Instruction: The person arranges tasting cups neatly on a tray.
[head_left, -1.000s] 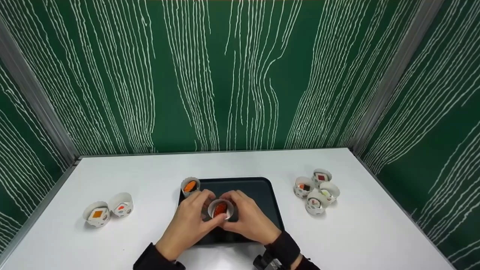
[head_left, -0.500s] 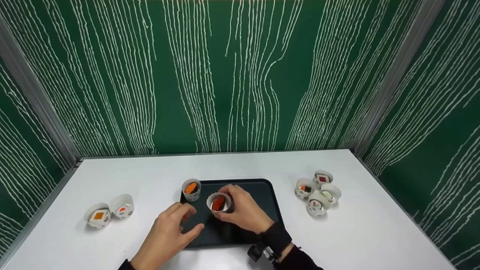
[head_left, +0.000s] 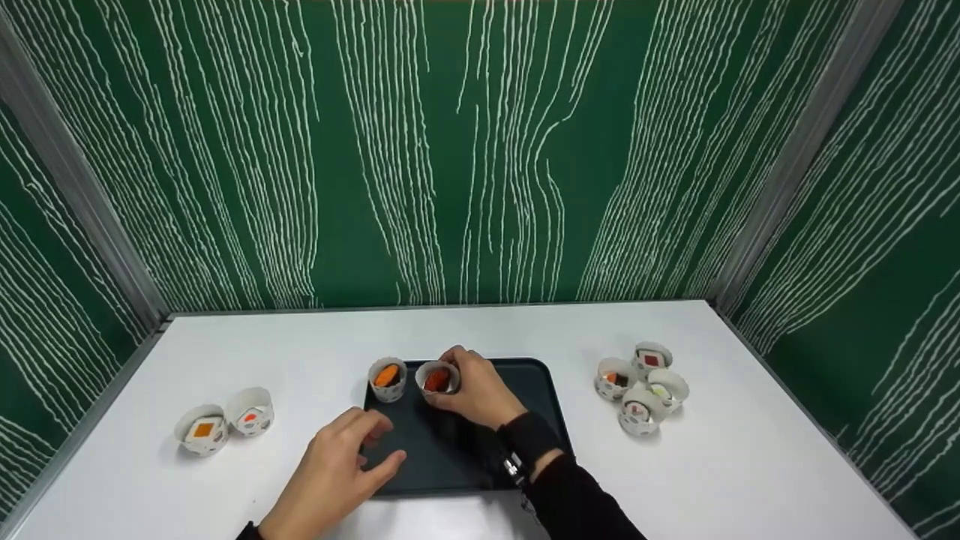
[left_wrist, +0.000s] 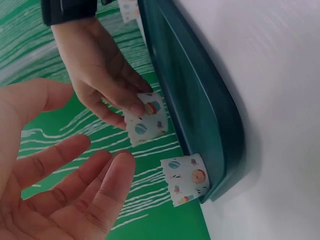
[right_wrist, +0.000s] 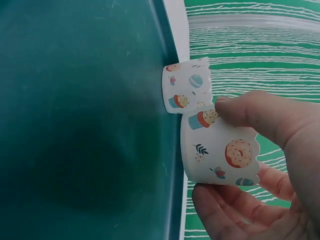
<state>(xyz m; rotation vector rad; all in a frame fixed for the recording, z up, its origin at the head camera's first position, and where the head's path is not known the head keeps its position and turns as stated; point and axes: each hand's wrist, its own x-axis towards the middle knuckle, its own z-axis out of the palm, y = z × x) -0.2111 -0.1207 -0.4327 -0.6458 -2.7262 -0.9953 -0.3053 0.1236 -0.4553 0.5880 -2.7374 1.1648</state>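
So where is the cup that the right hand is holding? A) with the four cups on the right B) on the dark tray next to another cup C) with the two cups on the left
B: the right hand holds the cup on the dark tray, beside another cup.

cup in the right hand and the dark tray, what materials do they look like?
Cup held by the right hand: likely thin paper, matte; scalloped cut rim, printed donuts and cupcakes, like a baking liner.
Tray: probably moulded plastic, dark teal-black, semi-gloss; rounded corners, raised lip, soft sheen. Coated metal can't be excluded.
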